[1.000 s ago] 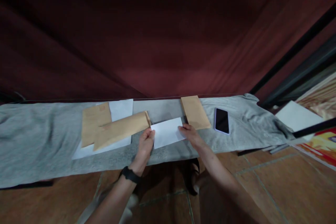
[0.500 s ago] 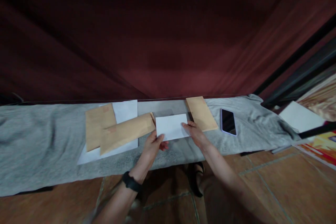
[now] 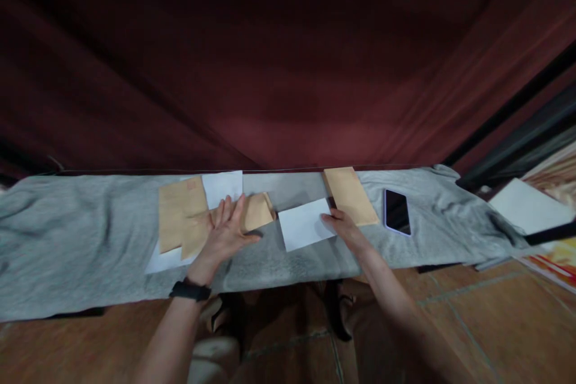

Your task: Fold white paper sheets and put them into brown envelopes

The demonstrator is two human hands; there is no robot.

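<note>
The left hand (image 3: 225, 229), a black watch (image 3: 189, 291) on its wrist, lay flat with fingers spread on the slanted tan paper envelope (image 3: 229, 222), which overlapped another tan envelope (image 3: 180, 216) and a white sheet (image 3: 222, 187) near the far edge of the grey cloth-covered bench (image 3: 81, 240). The right hand (image 3: 344, 228) pinched the right edge of the folded white paper (image 3: 303, 225) at the bench's middle. A third tan envelope (image 3: 350, 195) and a dark phone (image 3: 397, 211) lay just beside, toward the right end.
</note>
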